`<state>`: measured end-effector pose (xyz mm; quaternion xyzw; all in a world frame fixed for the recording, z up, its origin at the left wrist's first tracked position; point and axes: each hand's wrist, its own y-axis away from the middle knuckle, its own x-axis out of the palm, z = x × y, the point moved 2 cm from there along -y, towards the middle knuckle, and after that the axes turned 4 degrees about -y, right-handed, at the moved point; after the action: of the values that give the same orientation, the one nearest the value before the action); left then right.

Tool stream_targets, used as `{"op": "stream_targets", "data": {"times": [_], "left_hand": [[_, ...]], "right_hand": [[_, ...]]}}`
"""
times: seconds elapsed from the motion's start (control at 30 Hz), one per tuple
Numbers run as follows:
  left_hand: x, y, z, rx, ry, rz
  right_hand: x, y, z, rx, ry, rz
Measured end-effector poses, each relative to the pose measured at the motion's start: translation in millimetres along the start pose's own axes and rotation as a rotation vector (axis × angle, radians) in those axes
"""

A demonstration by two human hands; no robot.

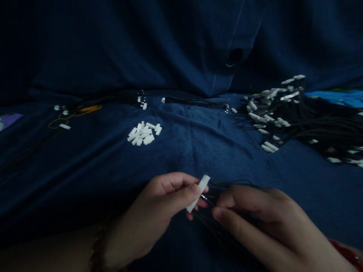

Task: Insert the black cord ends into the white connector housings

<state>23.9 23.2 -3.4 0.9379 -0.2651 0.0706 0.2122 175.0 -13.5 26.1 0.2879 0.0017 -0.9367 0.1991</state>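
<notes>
Left hand (161,206) pinches white connector (203,184) beneath its thumb.

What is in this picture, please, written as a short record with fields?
left hand: holds white connector
right hand: pinches dark wire, metal tip at connector; whether inserted, unclear
beyond hands: pile of white pieces
right side: wire bundle with white ends
left side: orange loops
surface: blue cloth
light: dim

White connector (203,185) pinched by left hand (166,204) | metal-tipped wire (210,202) held by right hand (263,215) | white housings (144,132) heaped on blue cloth (181,155) | black wires (326,126) laid toward right edge
</notes>
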Motion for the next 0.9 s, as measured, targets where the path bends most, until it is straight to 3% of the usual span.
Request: {"op": "stream_targets", "data": {"times": [0.3, 0.7, 0.8, 0.9], "left_hand": [[0.2, -0.2, 3.9, 0.003, -0.013, -0.002], [1.9, 0.2, -0.9, 0.052, -0.194, -0.017], [1.8, 0.7, -1.2, 0.053, -0.224, -0.009], [1.6, 1.3, 0.3, 0.055, -0.224, -0.018]], "right_hand": [[0.4, -0.5, 1.1, -0.032, 0.057, -0.052], [5.9, 2.5, 1.2, -0.323, 0.372, -0.197], [7.5, 0.0, 1.6, -0.321, 0.365, -0.178], [4.5, -3.1, 2.8, -0.229, 0.279, -0.129]]}}
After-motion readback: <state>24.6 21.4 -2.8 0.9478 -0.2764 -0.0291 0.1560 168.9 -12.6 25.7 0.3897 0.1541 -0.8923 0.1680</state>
